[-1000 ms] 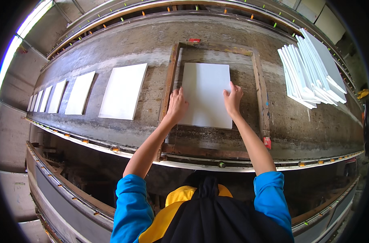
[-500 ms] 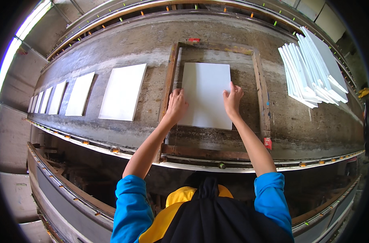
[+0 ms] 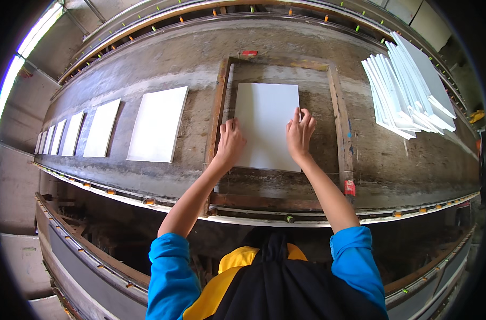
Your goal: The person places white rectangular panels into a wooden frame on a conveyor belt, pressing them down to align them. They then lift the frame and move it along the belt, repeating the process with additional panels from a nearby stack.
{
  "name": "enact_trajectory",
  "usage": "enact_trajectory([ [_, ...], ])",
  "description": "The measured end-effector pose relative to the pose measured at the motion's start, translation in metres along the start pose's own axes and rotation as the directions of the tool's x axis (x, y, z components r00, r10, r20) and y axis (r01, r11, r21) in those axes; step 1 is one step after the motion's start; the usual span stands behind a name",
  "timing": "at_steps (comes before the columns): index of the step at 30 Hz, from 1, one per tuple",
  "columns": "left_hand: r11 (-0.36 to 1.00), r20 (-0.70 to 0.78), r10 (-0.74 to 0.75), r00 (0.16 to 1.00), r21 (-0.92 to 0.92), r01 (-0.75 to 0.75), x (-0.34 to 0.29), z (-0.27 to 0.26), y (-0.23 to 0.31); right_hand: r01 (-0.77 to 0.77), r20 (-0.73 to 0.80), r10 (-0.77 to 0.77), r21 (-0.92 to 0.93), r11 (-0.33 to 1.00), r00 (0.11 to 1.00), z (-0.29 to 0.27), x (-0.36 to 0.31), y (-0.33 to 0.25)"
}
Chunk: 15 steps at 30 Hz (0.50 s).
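Note:
A blank white rectangular panel [image 3: 265,125] lies flat on the long table, inside a wooden frame [image 3: 336,101] that surrounds it with a gap. Fingers curled, my left hand [image 3: 231,143] grips the panel's left edge, close to the frame's left bar. On the opposite side my right hand [image 3: 300,134] takes the right edge, its thumb and index finger reaching over the white face. The parts of the edge under my fingers are hidden.
Several similar white panels [image 3: 157,125] lie in a spaced row to the left. A leaning stack of white panels [image 3: 405,96] stands at the right. Rails with orange and green pegs [image 3: 290,218] run along the table's edges. Red tags [image 3: 350,187] mark the frame.
My right hand has shifted slightly left, farther over the panel's edge. My left hand stays at the left edge. The whole view has moved a little, with the panel still inside the frame.

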State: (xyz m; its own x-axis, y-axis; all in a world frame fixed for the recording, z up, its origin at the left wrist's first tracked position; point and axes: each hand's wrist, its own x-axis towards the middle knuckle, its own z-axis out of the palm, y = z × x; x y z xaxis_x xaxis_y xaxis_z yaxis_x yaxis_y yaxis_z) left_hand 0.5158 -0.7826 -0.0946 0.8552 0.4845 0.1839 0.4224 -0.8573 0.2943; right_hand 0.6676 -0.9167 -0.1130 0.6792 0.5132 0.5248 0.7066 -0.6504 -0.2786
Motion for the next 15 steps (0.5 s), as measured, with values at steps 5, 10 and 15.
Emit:
enact_trajectory([
  [5, 0.963, -0.116, 0.120, 0.986, 0.257, -0.087, -0.005, 0.015, 0.008, 0.132, 0.064, -0.133, 0.014, 0.991, 0.989, -0.012, 0.004, -0.007],
  [10, 0.951, -0.057, 0.308, 0.950, 0.026, -0.307, -0.005, 0.018, 0.009, 0.234, 0.046, -0.237, 0.057, 0.970, 0.970, -0.008, 0.005, -0.010],
  [15, 0.952, -0.031, 0.305, 0.952, 0.011, -0.305, -0.003, 0.019, 0.010, 0.317, 0.118, -0.337, 0.158, 0.935, 0.934, -0.012, -0.012, -0.017],
])
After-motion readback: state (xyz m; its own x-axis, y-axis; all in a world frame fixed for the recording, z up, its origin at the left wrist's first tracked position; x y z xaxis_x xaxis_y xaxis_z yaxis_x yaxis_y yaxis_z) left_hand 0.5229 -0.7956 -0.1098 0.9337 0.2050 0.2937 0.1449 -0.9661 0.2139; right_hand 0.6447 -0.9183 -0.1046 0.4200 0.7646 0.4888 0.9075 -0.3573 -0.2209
